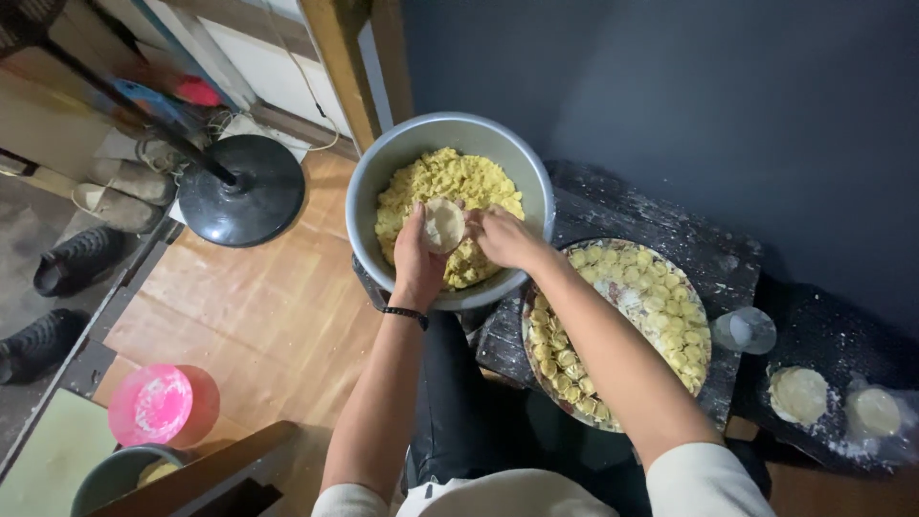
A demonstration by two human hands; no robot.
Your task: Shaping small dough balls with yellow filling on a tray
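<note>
A round dough wrapper (444,225) is cradled in the cupped left hand (418,251), fingers curled under it so it forms a shallow cup, just above centre of the frame. The right hand (504,237) is closed loosely beside the wrapper's edge; whether anything is pinched in it cannot be told. Both hands are held over the metal bowl (369,182) of yellow filling (450,177), so spills fall back in. At right of centre, a round tray (529,335) of folded dumplings (651,306) is kept within reach; flat wrappers (798,393) are stacked at lower right.
</note>
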